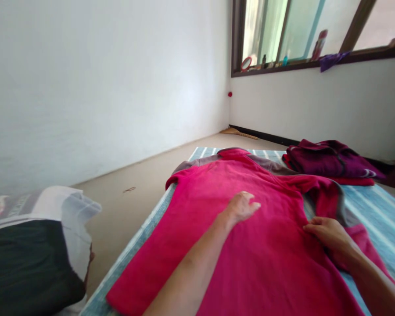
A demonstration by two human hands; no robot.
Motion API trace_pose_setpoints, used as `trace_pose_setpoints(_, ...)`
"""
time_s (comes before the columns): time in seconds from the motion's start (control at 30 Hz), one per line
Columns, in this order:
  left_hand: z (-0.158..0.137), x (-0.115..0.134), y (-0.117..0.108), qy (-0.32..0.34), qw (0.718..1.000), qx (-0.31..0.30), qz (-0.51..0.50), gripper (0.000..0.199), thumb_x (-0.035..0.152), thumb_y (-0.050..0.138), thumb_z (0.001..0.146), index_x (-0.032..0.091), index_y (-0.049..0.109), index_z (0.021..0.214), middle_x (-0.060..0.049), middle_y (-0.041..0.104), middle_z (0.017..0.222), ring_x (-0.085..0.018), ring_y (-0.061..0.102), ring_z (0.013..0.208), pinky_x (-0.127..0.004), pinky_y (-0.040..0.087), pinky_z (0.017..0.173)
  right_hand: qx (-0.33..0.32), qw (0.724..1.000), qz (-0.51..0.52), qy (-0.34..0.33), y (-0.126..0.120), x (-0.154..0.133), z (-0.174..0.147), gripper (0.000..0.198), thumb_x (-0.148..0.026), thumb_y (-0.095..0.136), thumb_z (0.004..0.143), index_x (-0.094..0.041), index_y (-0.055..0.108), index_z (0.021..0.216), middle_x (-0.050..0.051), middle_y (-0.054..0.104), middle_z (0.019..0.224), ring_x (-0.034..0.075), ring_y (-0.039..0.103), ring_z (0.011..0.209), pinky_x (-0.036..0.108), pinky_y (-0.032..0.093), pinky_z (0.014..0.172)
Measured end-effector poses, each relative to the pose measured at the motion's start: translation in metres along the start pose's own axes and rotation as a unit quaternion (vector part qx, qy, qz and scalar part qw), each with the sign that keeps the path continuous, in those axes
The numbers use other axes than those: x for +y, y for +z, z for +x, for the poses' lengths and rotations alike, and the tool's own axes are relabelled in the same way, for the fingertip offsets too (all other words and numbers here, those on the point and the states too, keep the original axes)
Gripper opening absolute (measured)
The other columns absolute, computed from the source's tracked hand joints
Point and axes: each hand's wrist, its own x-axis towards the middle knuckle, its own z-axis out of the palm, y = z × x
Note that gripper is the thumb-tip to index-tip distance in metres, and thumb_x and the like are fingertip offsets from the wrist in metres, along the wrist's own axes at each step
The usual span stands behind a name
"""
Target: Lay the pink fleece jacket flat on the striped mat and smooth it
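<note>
White wall (pixel 118 79), filling the left and far side. Tan floor (pixel 118 215), between wall and bedding. Brown-framed window (pixel 303 26), upper right.

Blue-and-white striped cover (pixel 382 215), spread beneath the clothing.

Long-sleeved pink top (pixel 266 259) with grey shoulder panels, laid out flat on the cover, collar at the far end; middle directly beneath the left hand (pixel 243 206), side edge at the fingertips of the right hand (pixel 325 232). Sleeve (pixel 329 195) on the right bent outward, partly hidden behind right hand and forearm.

Dark garment (pixel 26 263) over white wrapping (pixel 75 237), lower left, well apart from both hands. Purple garment (pixel 332 158), folded, atop a folded red garment (pixel 355 181), far right of the cover, beyond the right hand.

Straw broom (pixel 238 132), on the floor near the corner. Purple cloth (pixel 332 61), hanging over the windowsill (pixel 292 69).

Left hand: thumb apart from loosely bent fingers, nothing gripped; contact with the fabric impossible to tell. Right hand: thumb and fingers pinching the top's side edge, just beside the sleeve.

Red bottle (pixel 319 44) and round red-rimmed mirror (pixel 246 63), both on the windowsill. Thin cord loop (pixel 129 190), on the floor, left of the cover.
</note>
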Motion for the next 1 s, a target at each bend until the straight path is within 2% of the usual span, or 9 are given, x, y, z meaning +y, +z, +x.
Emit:
trace_pose_setpoints(0.1, -0.033, -0.06, -0.043, -0.132, 0.984, 0.085, 0.089, 0.039, 0.027, 0.032, 0.094, 0.002, 0.056, 0.11, -0.021, 0.059, 0.117, -0.026, 0.053, 0.114, -0.035, 0.039, 0.097, 0.024, 0.997, -0.068, 0.001, 0.001, -0.011, -0.005, 0.02, -0.022, 0.05, 0.079, -0.019, 0.053, 0.06, 0.001, 0.054, 0.051, 0.013, 0.05, 0.044, 0.023, 0.029, 0.041)
trace_pose_setpoints(0.17, -0.056, -0.094, -0.062, -0.195, 0.966, 0.111, 0.131, 0.041, 0.025, 0.028, 0.094, -0.001, 0.053, 0.113, -0.024, 0.056, 0.121, -0.029, 0.049, 0.119, -0.041, 0.037, 0.1, 0.053, 0.987, -0.151, -0.012, 0.002, -0.02, -0.009, 0.018, -0.021, 0.049, 0.082, -0.018, 0.056, 0.065, 0.005, 0.061, 0.06, 0.016, 0.059, 0.055, 0.023, 0.033, 0.045)
trace_pose_setpoints(0.27, -0.077, -0.131, -0.07, -0.241, 0.948, 0.123, 0.168, 0.043, 0.03, 0.034, 0.092, -0.002, 0.049, 0.117, -0.025, 0.047, 0.133, -0.034, 0.037, 0.13, -0.047, 0.029, 0.106, 0.093, 0.972, -0.214, -0.014, 0.006, -0.029, -0.016, 0.015, -0.025, 0.047, 0.087, -0.018, 0.058, 0.079, 0.011, 0.068, 0.08, 0.023, 0.066, 0.076, 0.025, 0.037, 0.053)
trace_pose_setpoints(0.3, -0.08, -0.141, -0.069, -0.251, 0.945, 0.118, 0.173, 0.045, 0.032, 0.034, 0.092, -0.002, 0.048, 0.119, -0.025, 0.044, 0.137, -0.036, 0.034, 0.131, -0.051, 0.027, 0.106, 0.101, 0.967, -0.233, -0.016, 0.008, -0.031, -0.018, 0.016, -0.027, 0.044, 0.09, -0.018, 0.058, 0.086, 0.012, 0.068, 0.083, 0.024, 0.066, 0.08, 0.026, 0.039, 0.055)
trace_pose_setpoints(0.4, -0.08, -0.163, -0.062, -0.265, 0.943, 0.105, 0.173, 0.054, 0.04, 0.03, 0.093, 0.001, 0.042, 0.129, -0.021, 0.037, 0.145, -0.035, 0.026, 0.137, -0.053, 0.022, 0.109, 0.113, 0.951, -0.287, -0.019, 0.013, -0.033, -0.025, 0.021, -0.027, 0.037, 0.096, -0.017, 0.054, 0.099, 0.014, 0.069, 0.084, 0.026, 0.068, 0.082, 0.029, 0.042, 0.06)
trace_pose_setpoints(0.6, -0.071, -0.19, -0.055, -0.3, 0.93, 0.072, 0.201, 0.065, 0.047, 0.024, 0.091, 0.005, 0.038, 0.138, -0.016, 0.031, 0.15, -0.027, 0.021, 0.14, -0.046, 0.018, 0.113, 0.118, 0.932, -0.342, -0.014, 0.013, -0.032, -0.028, 0.021, -0.026, 0.034, 0.098, -0.016, 0.053, 0.102, 0.014, 0.069, 0.082, 0.027, 0.069, 0.081, 0.031, 0.045, 0.064)
trace_pose_setpoints(0.83, -0.071, -0.196, -0.055, -0.296, 0.928, 0.067, 0.215, 0.067, 0.048, 0.023, 0.089, 0.006, 0.037, 0.139, -0.014, 0.031, 0.15, -0.025, 0.021, 0.14, -0.043, 0.018, 0.114, 0.136, 0.926, -0.35, -0.025, 0.006, -0.033, -0.033, 0.024, -0.014, 0.033, 0.094, -0.016, 0.057, 0.098, 0.011, 0.068, 0.08, 0.024, 0.068, 0.079, 0.028, 0.045, 0.061)
trace_pose_setpoints(0.9, -0.07, -0.198, -0.053, -0.297, 0.927, 0.067, 0.219, 0.067, 0.048, 0.022, 0.089, 0.005, 0.037, 0.139, -0.014, 0.03, 0.15, -0.024, 0.021, 0.14, -0.043, 0.018, 0.114, 0.153, 0.923, -0.35, -0.04, 0.006, -0.039, -0.037, 0.028, -0.008, 0.032, 0.091, -0.015, 0.058, 0.1, 0.013, 0.068, 0.087, 0.024, 0.067, 0.081, 0.029, 0.046, 0.065)
trace_pose_setpoints(1.0, -0.069, -0.201, -0.051, -0.296, 0.925, 0.077, 0.226, 0.067, 0.048, 0.023, 0.089, 0.006, 0.038, 0.138, -0.014, 0.031, 0.15, -0.025, 0.021, 0.14, -0.043, 0.018, 0.113, 0.174, 0.918, -0.343, -0.097, 0.011, -0.056, -0.039, 0.035, -0.007, 0.029, 0.09, -0.014, 0.058, 0.109, 0.016, 0.063, 0.109, 0.025, 0.062, 0.1, 0.033, 0.046, 0.08)
